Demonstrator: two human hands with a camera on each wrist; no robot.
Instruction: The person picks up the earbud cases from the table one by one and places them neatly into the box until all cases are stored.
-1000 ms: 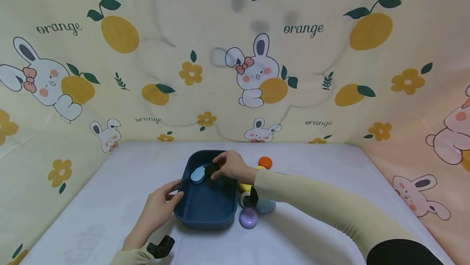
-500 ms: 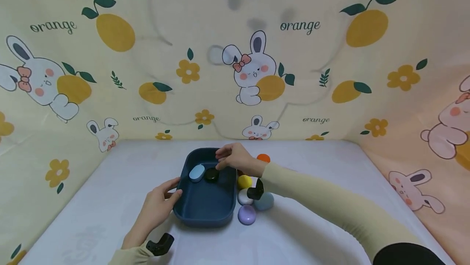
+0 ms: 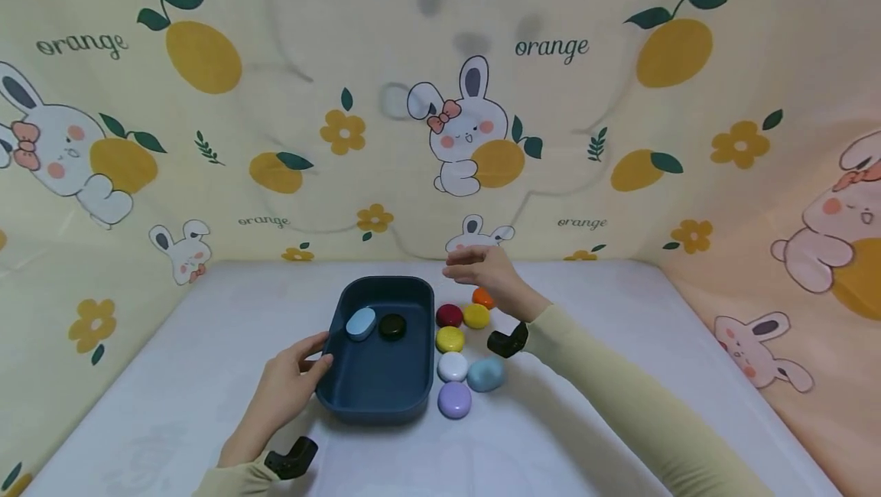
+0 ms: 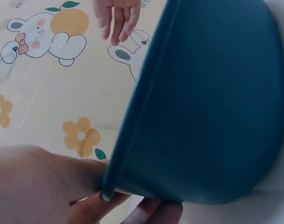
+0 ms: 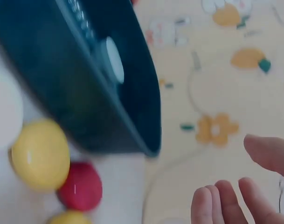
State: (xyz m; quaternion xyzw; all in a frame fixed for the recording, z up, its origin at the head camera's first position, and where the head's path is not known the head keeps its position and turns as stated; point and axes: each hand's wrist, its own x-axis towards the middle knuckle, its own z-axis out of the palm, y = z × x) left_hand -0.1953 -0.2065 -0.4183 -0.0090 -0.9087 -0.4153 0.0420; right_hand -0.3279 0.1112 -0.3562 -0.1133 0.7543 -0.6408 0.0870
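Note:
A dark blue rectangular plastic tub (image 3: 375, 407) stands on the table. Two smooth, pebble-like pieces lie inside it: a light blue oval piece (image 3: 361, 323) and a blackish round piece (image 3: 392, 326). My left hand (image 3: 292, 378) holds the tub's left rim; in the left wrist view some of its fingers (image 4: 167, 212) lie against the outside wall. My right hand (image 3: 490, 271) is raised beyond the tub's far right corner, fingers extended and nothing in them. Nearest below it are an orange piece (image 3: 484, 297), a yellow piece (image 3: 476, 316) and a dark red piece (image 3: 450, 316).
More rounded pieces line the tub's right side: another yellow one (image 3: 450, 339), a white one (image 3: 453, 367), a grey-blue one (image 3: 486, 374) and a purple one (image 3: 455, 400). A patterned curtain (image 3: 330, 176) hangs behind the white-covered table (image 3: 172, 375).
The right hand has let go of the blackish piece inside the tub, then moved up and to the right, out over the table. The left hand keeps its place on the rim.

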